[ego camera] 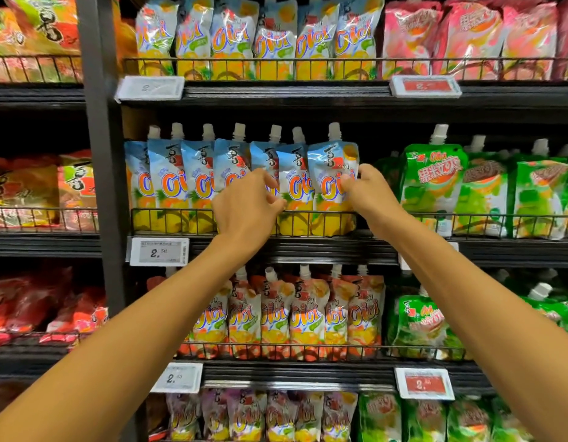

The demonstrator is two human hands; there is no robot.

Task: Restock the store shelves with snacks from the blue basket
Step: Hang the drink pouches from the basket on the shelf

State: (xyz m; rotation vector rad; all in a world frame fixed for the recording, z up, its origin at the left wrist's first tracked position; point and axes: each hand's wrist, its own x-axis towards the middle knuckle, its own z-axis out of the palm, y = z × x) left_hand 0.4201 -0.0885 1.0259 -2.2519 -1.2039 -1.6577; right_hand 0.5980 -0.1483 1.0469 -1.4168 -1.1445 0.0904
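Facing store shelves (308, 247) packed with snack pouches (196, 183). Pinching the right edge of the end blue pouch (330, 173) with the right hand (367, 189), thumb in front. Resting the left hand (244, 205), fingers curled, against pouches just left of it; grip there unclear. Likely feeling soft, light, slippery; gripping better near the stiff spout (334, 130) above.

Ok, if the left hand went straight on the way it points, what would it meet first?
Probably the second-last blue pouch, just ahead of the left hand, beside the end pouch the right hand pinches. Depth is unclear; they may already touch.
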